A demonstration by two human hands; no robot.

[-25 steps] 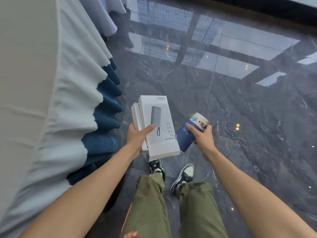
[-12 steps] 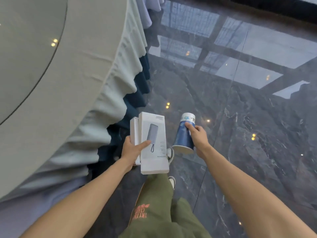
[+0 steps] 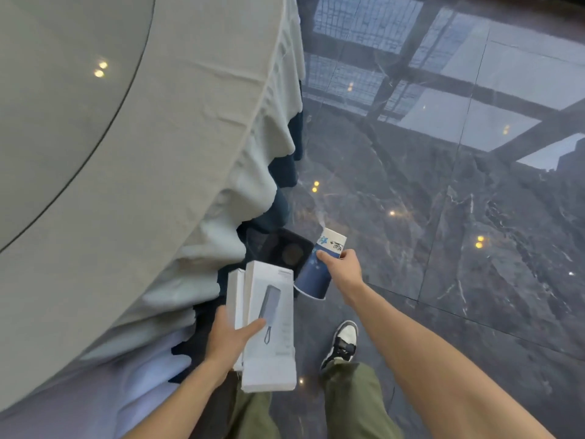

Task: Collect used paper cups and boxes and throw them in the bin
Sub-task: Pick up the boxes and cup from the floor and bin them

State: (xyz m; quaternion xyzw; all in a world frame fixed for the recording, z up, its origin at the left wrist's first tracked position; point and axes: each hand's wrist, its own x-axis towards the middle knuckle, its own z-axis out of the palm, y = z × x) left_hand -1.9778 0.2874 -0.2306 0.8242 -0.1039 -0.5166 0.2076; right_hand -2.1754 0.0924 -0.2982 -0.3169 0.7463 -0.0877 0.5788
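A draped table fills my left. My left hand grips two white boxes stacked together, thumb across the front. Beyond them a dark bin stands on the floor. My right-hand fingers clasp an upturned blue paper cup just beside the bin.

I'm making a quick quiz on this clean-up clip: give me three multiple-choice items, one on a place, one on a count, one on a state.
1. Where is the dark bin?
A. on the table
B. on the floor by the tablecloth's edge
C. behind the person

2. How many white boxes does the left hand hold?
A. one
B. two
C. four

3. How is the paper cup in the right hand held?
A. upright
B. crushed flat
C. tipped, mouth down

Answers: 1 B, it sits beside the draped cloth; 2 B, two boxes side by side; 3 C, its open rim faces down.
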